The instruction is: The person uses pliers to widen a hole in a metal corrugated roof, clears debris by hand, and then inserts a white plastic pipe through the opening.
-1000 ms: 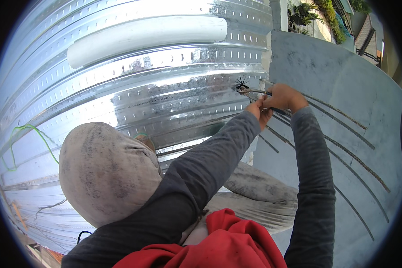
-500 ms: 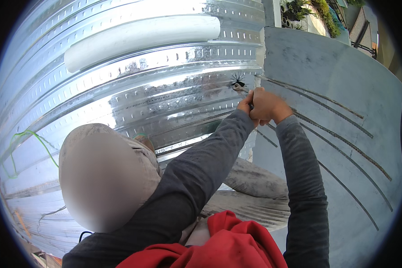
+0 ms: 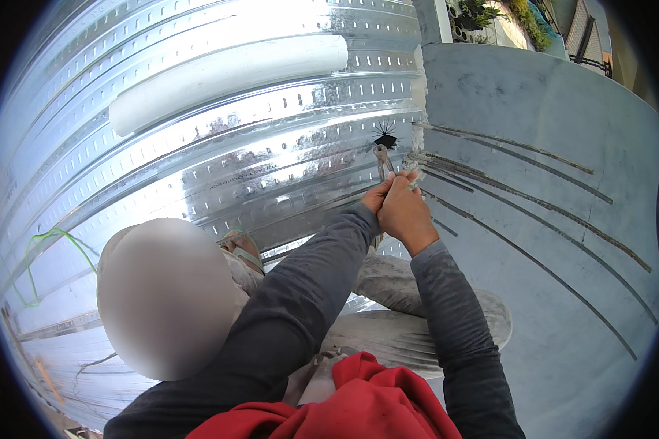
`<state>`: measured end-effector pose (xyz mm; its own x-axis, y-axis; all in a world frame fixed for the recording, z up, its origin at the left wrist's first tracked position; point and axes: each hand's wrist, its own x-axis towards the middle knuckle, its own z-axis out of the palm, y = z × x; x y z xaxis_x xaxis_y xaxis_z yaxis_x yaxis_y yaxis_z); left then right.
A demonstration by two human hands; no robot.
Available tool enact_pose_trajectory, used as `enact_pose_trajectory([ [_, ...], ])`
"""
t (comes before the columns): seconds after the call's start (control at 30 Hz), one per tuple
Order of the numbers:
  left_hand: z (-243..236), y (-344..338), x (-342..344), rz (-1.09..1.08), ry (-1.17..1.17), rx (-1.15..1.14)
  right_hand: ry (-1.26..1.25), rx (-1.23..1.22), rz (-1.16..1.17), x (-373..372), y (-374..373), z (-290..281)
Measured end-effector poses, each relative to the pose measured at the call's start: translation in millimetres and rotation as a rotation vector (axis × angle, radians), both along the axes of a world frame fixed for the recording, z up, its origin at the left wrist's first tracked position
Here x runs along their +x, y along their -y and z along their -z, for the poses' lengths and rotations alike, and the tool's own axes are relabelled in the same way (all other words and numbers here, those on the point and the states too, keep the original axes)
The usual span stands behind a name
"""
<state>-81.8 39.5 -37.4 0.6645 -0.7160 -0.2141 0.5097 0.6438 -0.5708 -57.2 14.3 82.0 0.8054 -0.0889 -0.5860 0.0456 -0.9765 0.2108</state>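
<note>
Ribbed decking [image 3: 300, 139] | left hand [image 3: 376, 196], right hand [image 3: 406, 212]: grip clasping pincers [image 3: 381, 151] | both drawn back since

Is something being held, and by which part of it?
A pair of metal pincers, held by the handles in the left hand and right hand.

Bright daylight throughout. Hard glare on the ribbed metal decking [image 3: 271, 157], burnt to white at upper middle, hazy down the left; dark mottled reflections between highlights. Grey wall [image 3: 534, 132] matte, evenly lit. Right hand [image 3: 408, 211] clearly lit, edges fairly sharp; dark sleeves [image 3: 300, 300] keep fold detail. Left knee [image 3: 168, 300] smeared to a featureless oval. Fisheye bows the decking ribs; black vignette rounds the corners, bluish fringe along rim.
</note>
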Motion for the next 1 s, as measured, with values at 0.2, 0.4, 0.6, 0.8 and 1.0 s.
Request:
enact_pose_trajectory([
  [0.2, -55.9, 24.1, 49.0, 0.087, -0.073, 0.223, -0.436, 0.105, 0.009, 102.0, 46.2, -75.4],
  [0.4, -37.5, 29.8, 31.7, 0.103, 0.019, 0.165, -0.255, 0.056, 0.116, 66.2, 44.5, -68.0],
  [0.6, -34.7, 36.4, 17.2, 0.164, 0.229, 0.26, -0.447, 0.458, 0.452, 60.4, 104.6, -80.1],
  [0.8, -58.1, -52.0, 136.2, -0.1, 0.4, 1.014, 0.311, 0.674, 0.349, 96.7, 114.8, -28.6],
  [1.0, -32.5, -147.2, 190.4, 0.127, 0.414, 1.664, 0.001, 1.183, 1.662, 107.3, 46.7, 73.1],
])
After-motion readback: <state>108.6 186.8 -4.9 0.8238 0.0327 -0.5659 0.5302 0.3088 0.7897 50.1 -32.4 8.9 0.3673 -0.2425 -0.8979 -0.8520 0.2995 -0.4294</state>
